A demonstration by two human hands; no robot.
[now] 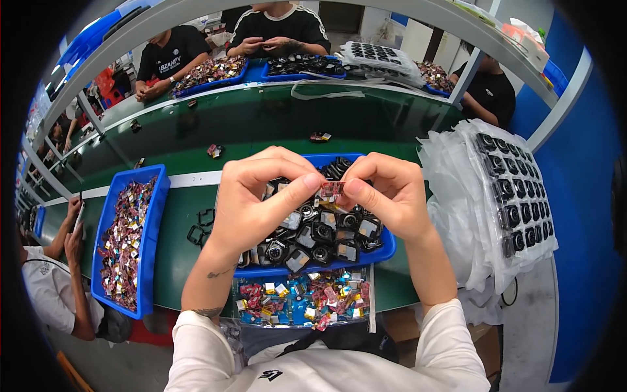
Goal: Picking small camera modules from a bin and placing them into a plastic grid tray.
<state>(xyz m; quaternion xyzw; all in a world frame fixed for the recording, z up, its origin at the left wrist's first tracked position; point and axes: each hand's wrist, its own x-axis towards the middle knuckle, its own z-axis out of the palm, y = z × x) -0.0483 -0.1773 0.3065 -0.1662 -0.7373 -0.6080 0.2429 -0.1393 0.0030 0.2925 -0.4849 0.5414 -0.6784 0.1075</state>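
My left hand [258, 196] and my right hand [385, 193] are raised together over a blue tray [382, 251] full of small black square parts [313, 238]. Between the fingertips of both hands is one small reddish flat piece [331, 191]; both thumbs and forefingers pinch it. Just below the tray, at the table's near edge, lies a clear tray [304, 304] of mixed red, blue and yellow small pieces.
A long blue bin [147, 242] of reddish pieces stands at my left. Stacked clear blister trays with black parts [516, 196] lie at my right. Loose black frames [199, 228] sit on the green table. Other people work across the table and at my left.
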